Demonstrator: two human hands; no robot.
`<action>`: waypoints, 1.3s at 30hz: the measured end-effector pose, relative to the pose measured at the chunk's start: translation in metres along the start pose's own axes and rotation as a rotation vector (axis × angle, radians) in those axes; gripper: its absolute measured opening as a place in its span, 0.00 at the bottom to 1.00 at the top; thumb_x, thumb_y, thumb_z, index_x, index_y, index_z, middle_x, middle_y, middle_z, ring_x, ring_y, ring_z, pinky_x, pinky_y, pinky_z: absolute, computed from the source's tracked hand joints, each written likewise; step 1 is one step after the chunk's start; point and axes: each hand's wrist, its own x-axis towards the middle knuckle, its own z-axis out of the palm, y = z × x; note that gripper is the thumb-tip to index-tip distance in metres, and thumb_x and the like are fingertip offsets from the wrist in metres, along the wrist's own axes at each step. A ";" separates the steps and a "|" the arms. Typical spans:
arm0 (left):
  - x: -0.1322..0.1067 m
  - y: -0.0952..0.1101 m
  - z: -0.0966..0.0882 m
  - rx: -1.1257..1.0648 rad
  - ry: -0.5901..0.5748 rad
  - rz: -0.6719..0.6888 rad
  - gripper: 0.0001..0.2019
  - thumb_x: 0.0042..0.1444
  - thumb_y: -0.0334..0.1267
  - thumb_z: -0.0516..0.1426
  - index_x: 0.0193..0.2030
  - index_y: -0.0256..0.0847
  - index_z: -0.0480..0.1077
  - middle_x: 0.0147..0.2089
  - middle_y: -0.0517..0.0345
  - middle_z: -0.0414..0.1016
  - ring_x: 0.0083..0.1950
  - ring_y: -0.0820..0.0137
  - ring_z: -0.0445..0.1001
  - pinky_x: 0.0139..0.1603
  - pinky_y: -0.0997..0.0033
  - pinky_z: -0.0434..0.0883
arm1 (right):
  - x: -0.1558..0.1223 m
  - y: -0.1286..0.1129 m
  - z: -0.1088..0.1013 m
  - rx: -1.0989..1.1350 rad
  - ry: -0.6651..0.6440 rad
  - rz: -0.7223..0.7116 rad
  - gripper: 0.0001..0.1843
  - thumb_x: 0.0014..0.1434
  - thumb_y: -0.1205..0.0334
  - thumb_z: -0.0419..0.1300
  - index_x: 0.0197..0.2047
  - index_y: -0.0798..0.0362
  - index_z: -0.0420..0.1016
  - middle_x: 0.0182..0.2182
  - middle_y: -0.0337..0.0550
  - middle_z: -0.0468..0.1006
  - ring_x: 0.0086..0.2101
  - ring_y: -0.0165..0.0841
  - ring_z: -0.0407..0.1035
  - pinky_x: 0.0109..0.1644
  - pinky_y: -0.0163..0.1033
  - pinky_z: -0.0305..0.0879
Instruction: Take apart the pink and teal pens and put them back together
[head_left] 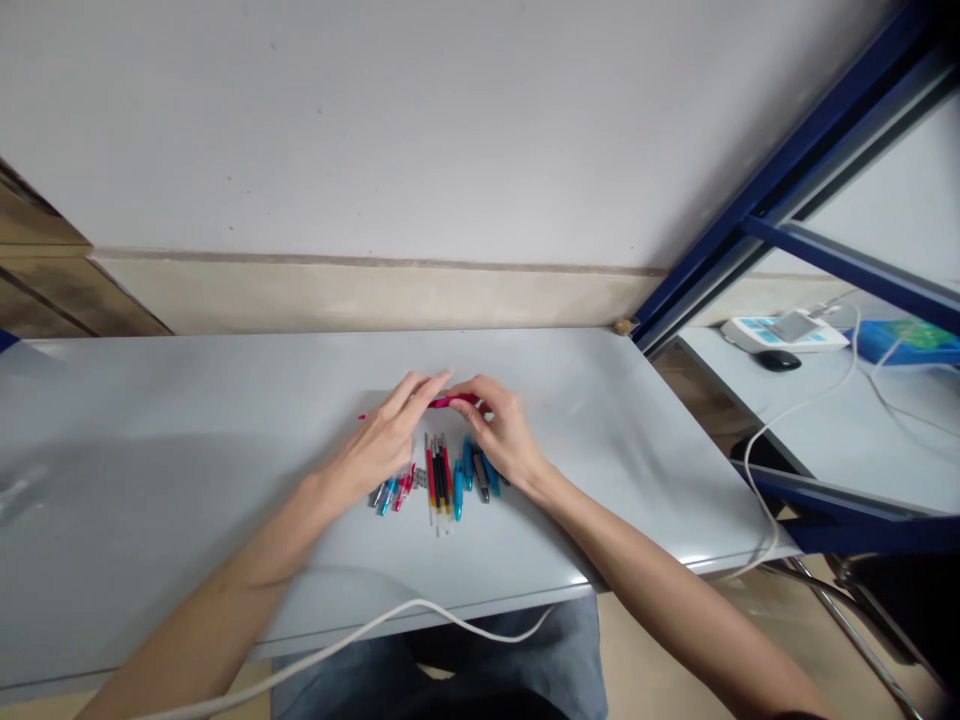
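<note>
My right hand (499, 420) is closed, thumb and fingers pinching a pink pen barrel (448, 402) held level just above the table. My left hand (394, 425) closes on the left end of the same barrel, its fingers reaching over it and its thumb hidden. A small pink tip (362, 416) shows left of my left hand; whether it belongs to the barrel I cannot tell. Below my hands lie a row of red and black pen refills (439, 475), several blue and grey pen barrels (459, 490), small clear and coloured pen parts (388, 495) and some small springs (421, 478).
The grey table (187, 420) meets a white wall (450, 130) at the back. A white cable (405, 607) crosses the front edge. To the right, beyond a blue metal frame (705, 230), a second table carries a white device (787, 328) and a black mouse (778, 360).
</note>
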 end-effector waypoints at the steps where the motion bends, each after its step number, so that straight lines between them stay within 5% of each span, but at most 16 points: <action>1: -0.001 -0.003 0.001 -0.023 0.017 -0.004 0.35 0.66 0.22 0.45 0.77 0.51 0.49 0.60 0.48 0.69 0.57 0.65 0.76 0.56 0.63 0.77 | 0.000 -0.001 -0.001 0.026 0.016 -0.039 0.11 0.71 0.58 0.56 0.44 0.50 0.80 0.39 0.45 0.79 0.38 0.36 0.71 0.42 0.40 0.66; 6: -0.001 -0.011 0.003 -0.005 0.142 0.000 0.25 0.71 0.33 0.51 0.73 0.47 0.59 0.53 0.52 0.79 0.50 0.66 0.80 0.54 0.63 0.77 | -0.001 -0.006 -0.004 0.107 0.079 -0.127 0.10 0.69 0.63 0.59 0.44 0.46 0.83 0.41 0.46 0.79 0.42 0.38 0.73 0.48 0.44 0.69; 9: 0.000 -0.014 -0.001 0.113 0.161 -0.014 0.13 0.70 0.38 0.54 0.58 0.43 0.74 0.48 0.53 0.82 0.46 0.64 0.81 0.51 0.63 0.76 | -0.001 -0.006 -0.005 0.124 0.094 -0.136 0.09 0.68 0.63 0.61 0.43 0.46 0.84 0.40 0.45 0.80 0.40 0.37 0.73 0.46 0.44 0.69; 12: 0.000 -0.015 -0.006 0.166 0.125 -0.021 0.11 0.71 0.41 0.54 0.48 0.42 0.77 0.42 0.55 0.82 0.41 0.66 0.80 0.43 0.68 0.74 | -0.001 -0.004 -0.004 0.113 0.076 -0.096 0.08 0.67 0.58 0.62 0.44 0.47 0.83 0.40 0.45 0.81 0.37 0.36 0.73 0.44 0.42 0.68; 16: -0.002 -0.010 -0.005 0.162 0.073 0.054 0.12 0.72 0.40 0.51 0.50 0.42 0.76 0.42 0.56 0.81 0.38 0.70 0.79 0.39 0.71 0.72 | -0.001 0.000 -0.002 0.090 -0.010 0.058 0.17 0.67 0.47 0.61 0.37 0.51 0.81 0.29 0.42 0.79 0.29 0.33 0.69 0.36 0.39 0.65; 21: -0.001 0.001 0.001 0.231 0.076 0.116 0.12 0.72 0.43 0.52 0.48 0.43 0.76 0.40 0.57 0.80 0.36 0.69 0.79 0.36 0.70 0.70 | -0.003 0.003 0.001 -0.051 -0.080 0.180 0.34 0.72 0.42 0.48 0.19 0.52 0.66 0.16 0.35 0.61 0.21 0.28 0.54 0.29 0.37 0.53; 23: 0.001 0.003 0.002 0.253 0.093 0.087 0.13 0.72 0.44 0.52 0.46 0.43 0.77 0.40 0.57 0.80 0.36 0.69 0.78 0.35 0.70 0.70 | -0.002 0.003 0.000 -0.056 -0.095 0.167 0.33 0.73 0.43 0.48 0.21 0.52 0.69 0.17 0.36 0.63 0.22 0.29 0.56 0.30 0.37 0.55; 28: 0.004 -0.001 -0.001 0.207 0.135 -0.012 0.12 0.72 0.40 0.51 0.51 0.42 0.75 0.42 0.55 0.79 0.41 0.67 0.77 0.40 0.68 0.71 | 0.002 -0.001 -0.006 0.106 -0.056 0.082 0.12 0.66 0.53 0.63 0.48 0.50 0.79 0.39 0.41 0.81 0.37 0.33 0.72 0.38 0.35 0.64; 31: 0.005 -0.003 -0.004 0.144 0.127 0.069 0.13 0.72 0.35 0.49 0.55 0.40 0.73 0.42 0.52 0.77 0.43 0.66 0.76 0.44 0.65 0.73 | 0.003 -0.002 -0.009 0.120 -0.068 0.108 0.11 0.67 0.54 0.61 0.41 0.52 0.80 0.32 0.40 0.80 0.32 0.31 0.70 0.36 0.35 0.63; 36: 0.004 0.000 -0.002 0.125 0.167 0.113 0.12 0.72 0.33 0.50 0.50 0.39 0.75 0.41 0.51 0.77 0.42 0.66 0.75 0.43 0.65 0.72 | 0.000 -0.002 -0.009 0.016 -0.080 0.227 0.32 0.71 0.42 0.50 0.22 0.53 0.69 0.14 0.33 0.60 0.19 0.27 0.53 0.27 0.36 0.52; 39: 0.002 -0.001 -0.001 0.161 0.140 0.014 0.11 0.72 0.37 0.52 0.52 0.43 0.74 0.44 0.54 0.80 0.40 0.68 0.77 0.41 0.68 0.71 | 0.002 -0.004 -0.008 0.037 -0.043 0.164 0.25 0.70 0.44 0.54 0.30 0.53 0.76 0.22 0.38 0.71 0.25 0.30 0.62 0.31 0.36 0.58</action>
